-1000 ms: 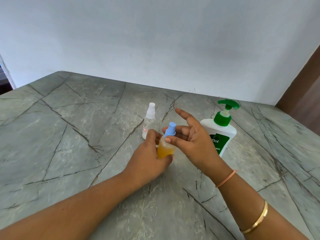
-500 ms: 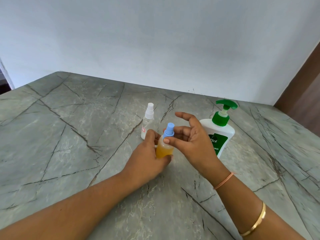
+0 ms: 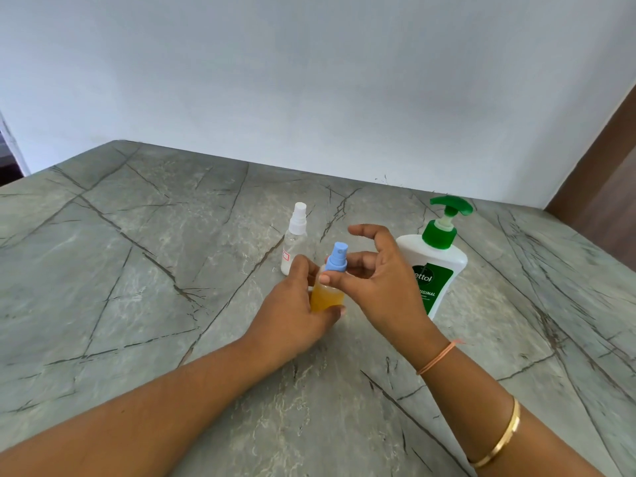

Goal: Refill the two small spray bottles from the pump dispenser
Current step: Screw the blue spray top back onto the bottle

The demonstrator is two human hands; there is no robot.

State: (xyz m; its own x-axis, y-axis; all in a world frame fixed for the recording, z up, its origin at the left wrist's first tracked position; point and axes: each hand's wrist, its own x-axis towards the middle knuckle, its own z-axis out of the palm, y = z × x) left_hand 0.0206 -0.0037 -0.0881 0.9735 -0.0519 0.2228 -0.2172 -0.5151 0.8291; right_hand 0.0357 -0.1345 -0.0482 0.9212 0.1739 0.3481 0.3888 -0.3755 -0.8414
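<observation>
Left hand (image 3: pixel 296 304) was wrapped round the yellow-filled spray bottle (image 3: pixel 327 299) mid-surface, pinning it upright so the right hand (image 3: pixel 382 287) could pinch the blue spray top (image 3: pixel 337 258), probably to twist it. The clear spray bottle (image 3: pixel 294 242) waited just behind, with the pump dispenser (image 3: pixel 437 266) toward the right edge.

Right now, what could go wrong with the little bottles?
1. The left hand grips the orange bottle while the right hand pinches its blue cap; if the cap pops off, liquid might spill onto the table.
2. The clear bottle stands just behind the left hand; a bump could topple it.
3. The dispenser stands close beside the right hand and could get knocked.
</observation>
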